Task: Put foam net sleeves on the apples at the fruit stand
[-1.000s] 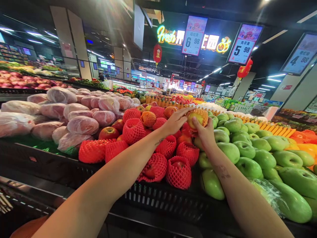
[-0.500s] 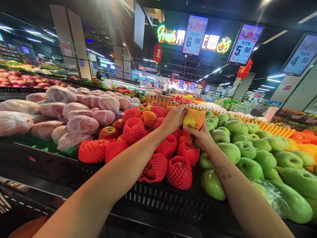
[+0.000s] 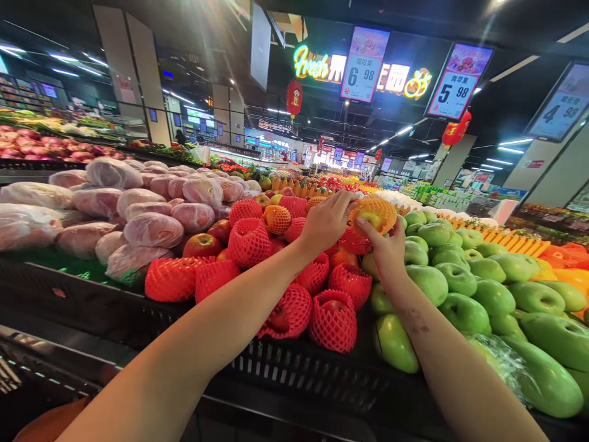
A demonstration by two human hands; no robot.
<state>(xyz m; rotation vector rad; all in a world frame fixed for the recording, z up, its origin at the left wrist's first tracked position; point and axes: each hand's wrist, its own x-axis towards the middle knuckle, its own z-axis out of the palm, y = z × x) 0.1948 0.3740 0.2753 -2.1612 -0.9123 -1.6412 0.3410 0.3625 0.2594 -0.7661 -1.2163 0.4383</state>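
A yellowish apple (image 3: pixel 375 216) in an orange foam net (image 3: pixel 381 207) is held up over the display, between both hands. My right hand (image 3: pixel 389 248) grips it from below and the right, the thumb lying across its front. At its left side, my left hand (image 3: pixel 329 222) has curled fingers against the net; their tips are partly hidden. The net wraps most of the fruit, with a smooth patch showing near the thumb. Beneath the hands lie apples in red foam nets (image 3: pixel 334 322), and a few bare red apples (image 3: pixel 202 245) sit to the left.
Green apples (image 3: pixel 460 279) are heaped on the right. Wrapped pinkish fruit (image 3: pixel 154 230) fills the left side. A black slotted crate edge (image 3: pixel 304 374) runs along the front. Price signs (image 3: pixel 458 80) and a red lantern (image 3: pixel 294 97) hang overhead.
The apple has shifted right and turned, and the net now covers more of its left side. Both hands have moved slightly right with it.
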